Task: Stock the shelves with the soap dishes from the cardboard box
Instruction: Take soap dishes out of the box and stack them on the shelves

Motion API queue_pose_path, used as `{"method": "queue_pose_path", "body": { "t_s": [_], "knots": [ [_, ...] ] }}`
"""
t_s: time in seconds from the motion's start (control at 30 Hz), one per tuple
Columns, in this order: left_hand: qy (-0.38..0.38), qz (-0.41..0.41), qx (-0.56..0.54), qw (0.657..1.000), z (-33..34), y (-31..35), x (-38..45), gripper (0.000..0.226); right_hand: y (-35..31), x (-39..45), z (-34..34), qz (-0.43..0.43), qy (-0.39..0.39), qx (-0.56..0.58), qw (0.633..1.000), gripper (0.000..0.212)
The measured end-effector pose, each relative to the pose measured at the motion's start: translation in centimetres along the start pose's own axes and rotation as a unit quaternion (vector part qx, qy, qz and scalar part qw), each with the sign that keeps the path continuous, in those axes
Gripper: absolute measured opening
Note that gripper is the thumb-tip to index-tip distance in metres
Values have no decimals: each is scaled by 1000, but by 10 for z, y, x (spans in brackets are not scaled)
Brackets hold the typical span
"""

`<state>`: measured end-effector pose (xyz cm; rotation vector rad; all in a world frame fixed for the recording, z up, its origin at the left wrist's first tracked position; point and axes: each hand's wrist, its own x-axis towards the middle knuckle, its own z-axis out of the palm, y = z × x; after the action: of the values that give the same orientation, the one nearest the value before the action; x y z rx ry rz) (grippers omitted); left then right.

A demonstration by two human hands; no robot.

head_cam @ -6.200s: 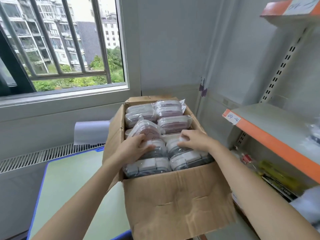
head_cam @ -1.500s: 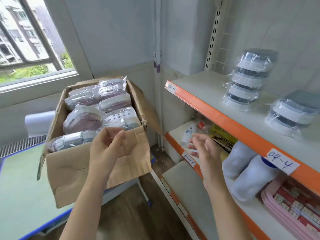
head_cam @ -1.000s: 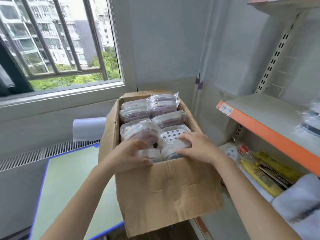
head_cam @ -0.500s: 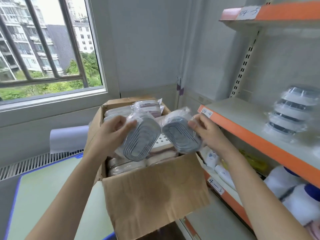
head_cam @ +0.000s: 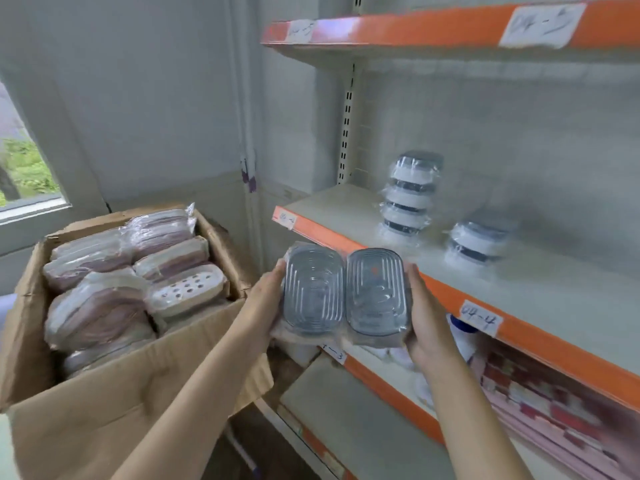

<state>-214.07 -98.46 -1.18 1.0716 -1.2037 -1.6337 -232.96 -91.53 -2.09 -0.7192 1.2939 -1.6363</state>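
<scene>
Gripping one wrapped soap dish (head_cam: 312, 289) each, bottoms up and side by side, both hands (head_cam: 266, 299) face the shelf (head_cam: 346, 216) at two o'clock, seemingly to set them beside the stacks (head_cam: 412, 199) there.

grey ribbed soap dishes (head_cam: 343, 292), orange-edged shelf (head_cam: 433, 289), brown cardboard box (head_cam: 86, 417)

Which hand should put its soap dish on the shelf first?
Probably the right hand. Its soap dish sits nearest the orange-edged shelf, close to the shorter stack. The left hand holds its dish farther away, toward the cardboard box.
</scene>
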Motion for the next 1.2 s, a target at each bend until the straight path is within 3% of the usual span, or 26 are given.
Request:
{"method": "queue_pose_path", "body": {
  "t_s": [0.1, 0.17, 0.37, 0.47, 0.5, 0.6, 0.67, 0.77, 1.0, 1.07, 1.2],
  "knots": [
    [-71, -55, -5, 996, 50, -18, 9, 37, -13, -10, -54, -10, 27, -41, 999, 54],
    [-101, -80, 11, 992, 79, -29, 18, 55, -23, -16, -92, -5, 55, -40, 998, 66],
    [-236, -68, 60, 968, 169, -41, 35, 85, -57, -23, -187, -11, 99, -59, 993, 50],
    [-255, -56, 77, 962, 201, -34, 48, 94, -69, -12, -214, -20, 130, -34, 991, 48],
    [-253, -48, 77, 963, 210, -27, 51, 86, -74, -8, -220, -28, 142, -25, 989, 49],
    [-242, -9, 52, 969, 235, 1, 57, 30, -90, 10, -237, -55, 166, 2, 985, 49],
    [-210, 14, 39, 977, 246, 16, 70, 14, -99, 22, -246, -69, 161, 23, 984, 62],
    [-166, 47, 61, 983, 258, 31, 101, 17, -113, 36, -255, -92, 163, 59, 981, 66],
    [-169, 48, 144, 974, 303, 48, 164, 33, -133, 70, -267, -87, 160, 120, 976, 14],
    [-177, 49, 183, 966, 313, 43, 178, 36, -140, 80, -267, -86, 171, 118, 974, 12],
    [-204, 71, 259, 942, 322, 32, 188, 20, -153, 103, -259, -78, 165, 88, 979, 20]
  ]
}}
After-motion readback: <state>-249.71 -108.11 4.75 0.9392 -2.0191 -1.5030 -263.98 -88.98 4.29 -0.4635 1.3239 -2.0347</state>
